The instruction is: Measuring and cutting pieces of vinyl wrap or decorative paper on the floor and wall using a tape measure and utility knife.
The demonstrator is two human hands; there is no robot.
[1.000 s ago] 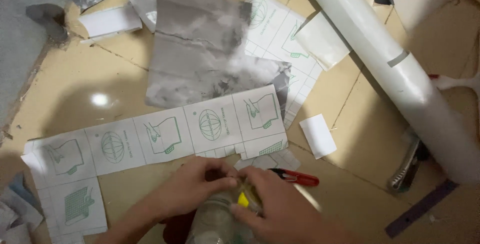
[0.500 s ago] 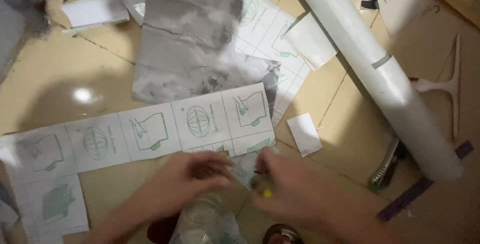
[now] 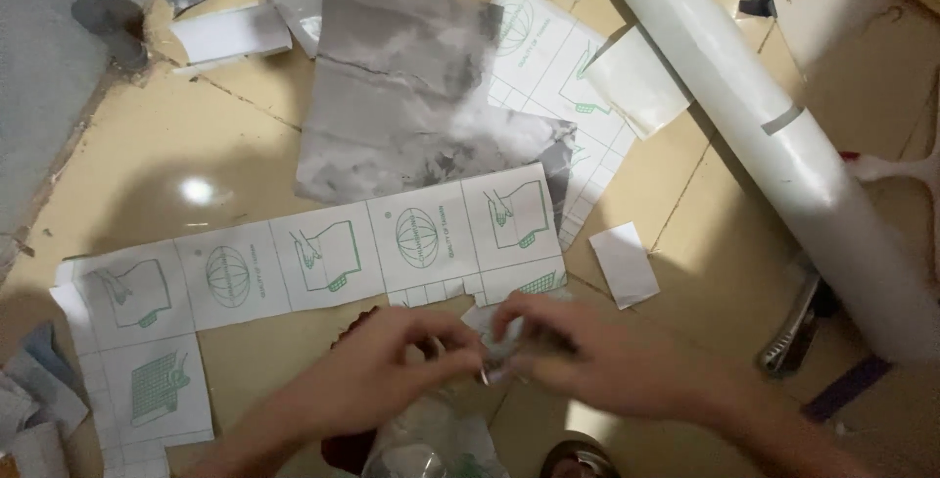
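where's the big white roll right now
In the head view the big white roll lies diagonally across the upper right of the floor, running from the top edge down to the right edge, beside the grey marbled sheet, beyond the right hand.

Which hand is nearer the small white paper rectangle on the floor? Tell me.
Right. The right hand lies just below the small white paper rectangle; the left hand is further away, down to its left.

Two bare hands, seen from above

The left hand (image 3: 377,370) and right hand (image 3: 587,356) are shown without gloves, rings or a watch; both forearms are left uncovered, no sleeve being seen. The outlines are blurred.
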